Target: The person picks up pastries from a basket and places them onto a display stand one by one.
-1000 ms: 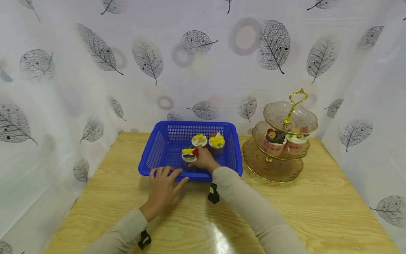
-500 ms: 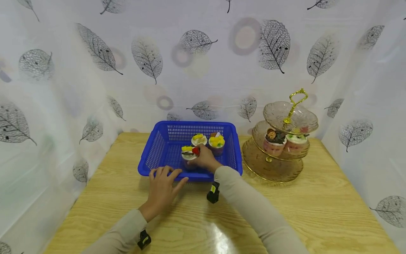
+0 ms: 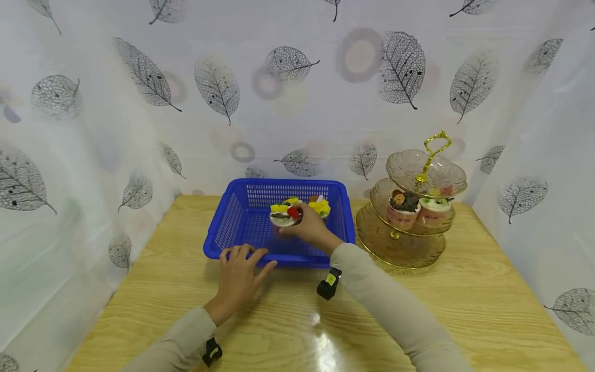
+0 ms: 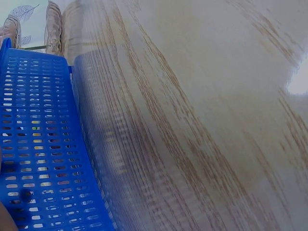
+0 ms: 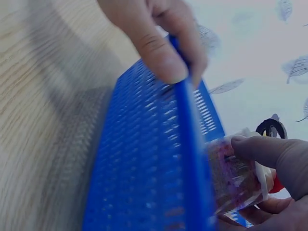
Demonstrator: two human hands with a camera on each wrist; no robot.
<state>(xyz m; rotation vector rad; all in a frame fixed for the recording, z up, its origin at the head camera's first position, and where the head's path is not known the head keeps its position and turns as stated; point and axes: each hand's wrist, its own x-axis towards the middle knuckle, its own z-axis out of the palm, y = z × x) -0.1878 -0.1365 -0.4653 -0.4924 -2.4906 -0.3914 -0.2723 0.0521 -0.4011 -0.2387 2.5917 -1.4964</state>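
Right hand (image 3: 311,227) around the side of a dessert cup (image 3: 281,220)

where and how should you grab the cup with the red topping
Probably best around its side wall, below the rim, coming from the front right with thumb and fingers on opposite sides. The dessert cup has a round wall to grip, while the red topping stands up from the cream and could get knocked. The right hand holds it from that side.
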